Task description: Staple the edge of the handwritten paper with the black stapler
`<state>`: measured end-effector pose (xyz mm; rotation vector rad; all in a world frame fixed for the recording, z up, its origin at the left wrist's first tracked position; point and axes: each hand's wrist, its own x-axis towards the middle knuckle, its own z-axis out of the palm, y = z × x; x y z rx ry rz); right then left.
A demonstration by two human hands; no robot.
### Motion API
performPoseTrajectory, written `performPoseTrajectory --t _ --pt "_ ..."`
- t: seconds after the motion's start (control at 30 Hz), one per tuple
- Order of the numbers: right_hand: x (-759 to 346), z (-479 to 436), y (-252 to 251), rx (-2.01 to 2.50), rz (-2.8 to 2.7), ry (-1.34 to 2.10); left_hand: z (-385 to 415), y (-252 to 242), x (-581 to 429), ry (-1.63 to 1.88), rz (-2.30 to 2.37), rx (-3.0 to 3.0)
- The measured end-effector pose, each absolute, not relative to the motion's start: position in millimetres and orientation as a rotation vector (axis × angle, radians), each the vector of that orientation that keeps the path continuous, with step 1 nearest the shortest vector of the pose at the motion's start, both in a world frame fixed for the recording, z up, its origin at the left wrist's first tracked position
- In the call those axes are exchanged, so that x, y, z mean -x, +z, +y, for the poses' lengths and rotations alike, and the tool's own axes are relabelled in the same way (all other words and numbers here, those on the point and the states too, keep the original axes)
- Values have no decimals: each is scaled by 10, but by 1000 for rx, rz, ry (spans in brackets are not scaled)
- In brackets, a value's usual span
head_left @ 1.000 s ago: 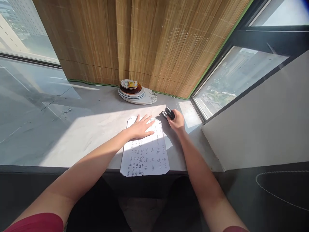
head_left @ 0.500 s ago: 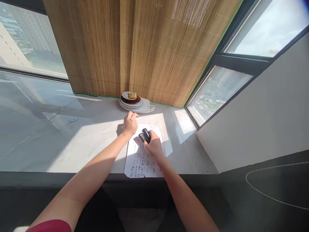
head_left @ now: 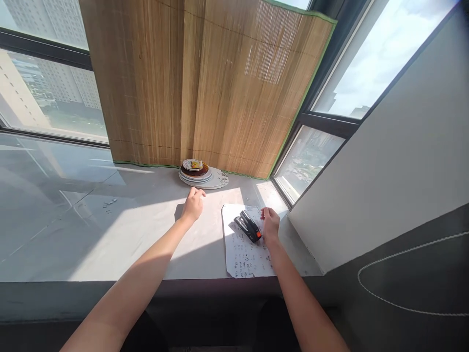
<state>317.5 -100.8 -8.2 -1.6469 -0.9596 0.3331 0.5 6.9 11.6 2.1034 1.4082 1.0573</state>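
Note:
A black stapler (head_left: 248, 226) with an orange-red spot at its near end lies slantwise on a sheet of handwritten paper (head_left: 242, 256). My right hand (head_left: 270, 225) is at the sheet's right edge, just right of the stapler. Its fingers are loosely bent and the stapler is out of its grasp; whether the fingertips touch the paper is unclear. To the left of the sheet, my left hand (head_left: 193, 204) hovers or rests over the pale ledge with fingers loosely bent and nothing in them. Just beyond it stands a stack of plates (head_left: 196, 178) topped by a small yellow packet (head_left: 197, 165).
The pale ledge (head_left: 120, 234) runs along the windows, with its front edge close to me. A bamboo blind (head_left: 205, 98) hangs behind the plates. At right stands a white wall (head_left: 384, 161), and a beaded cord (head_left: 395, 307) loops over a dark area.
My right hand has let go of the stapler and moved right. The paper has shifted right, with the stapler now lying on it. My left hand has barely moved. The view has tilted up.

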Motion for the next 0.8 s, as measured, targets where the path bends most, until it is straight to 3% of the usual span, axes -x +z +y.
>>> performPoseTrajectory --t 0.23,0.43,0.63,0.8 --pt "-3209 -537 -118 1743 -1656 155 5 153 77 1039 1502 -2082" --pt "-3114 -381 -141 2076 -1783 151 -95 170 257 829 1767 -2069" --pt "-2882 -291 -112 2135 -1823 245 -279 198 1431 721 2032 -1981" --pt "-1984 -186 -192 1948 -1963 286 -471 12 2330 494 2340 -1946"
